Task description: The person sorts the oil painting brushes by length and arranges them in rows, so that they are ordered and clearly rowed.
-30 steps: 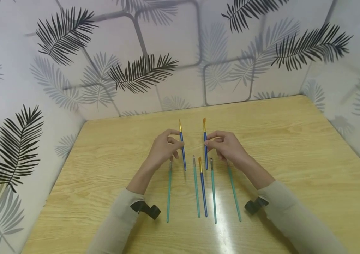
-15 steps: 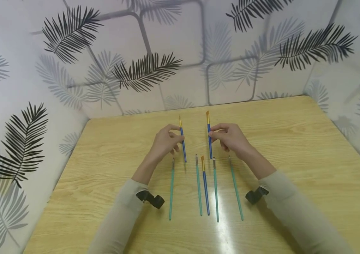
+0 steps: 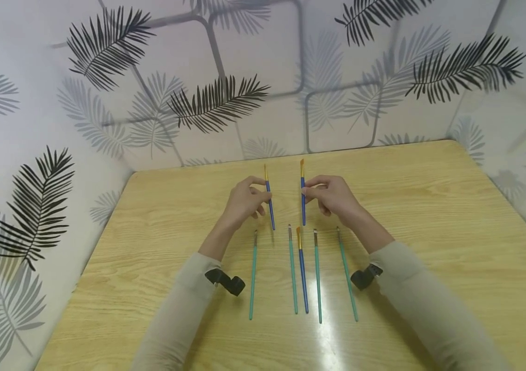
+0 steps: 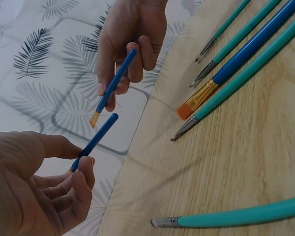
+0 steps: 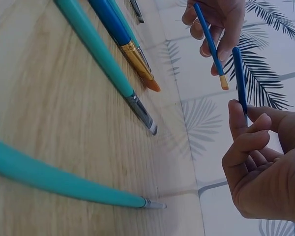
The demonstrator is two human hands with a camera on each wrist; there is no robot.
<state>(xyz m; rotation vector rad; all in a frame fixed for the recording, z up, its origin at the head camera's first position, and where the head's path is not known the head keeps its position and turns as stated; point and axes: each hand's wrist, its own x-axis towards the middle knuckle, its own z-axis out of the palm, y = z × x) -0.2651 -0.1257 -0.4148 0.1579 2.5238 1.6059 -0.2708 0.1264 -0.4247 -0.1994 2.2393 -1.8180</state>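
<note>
My left hand (image 3: 243, 201) pinches a thin blue paintbrush (image 3: 270, 208) by its handle, bristles up and away from me. Opposite it, my right hand (image 3: 333, 197) pinches another blue paintbrush (image 3: 303, 208), a flat orange-tipped one, between thumb and fingers. Both are held above the table, a small gap apart. Nearer to me lie several brushes in a loose row: a blue one with a gold ferrule (image 3: 302, 281) in the middle, and green ones, among them a far-left green paintbrush (image 3: 253, 278) and a far-right green paintbrush (image 3: 348, 278). In the left wrist view, the middle blue brush (image 4: 246, 51) shows flat orange bristles.
The wooden table (image 3: 151, 247) meets a wall (image 3: 272, 123) with leaf-patterned covering at its back edge and continues to both sides of the brushes. A black wrist camera (image 3: 226, 282) sits on the left sleeve, another black camera (image 3: 366, 277) on the right.
Both hands have moved away from me, towards the table's back edge, carrying their blue paintbrushes. The brushes on the table stay in their row; the head view has shifted slightly.
</note>
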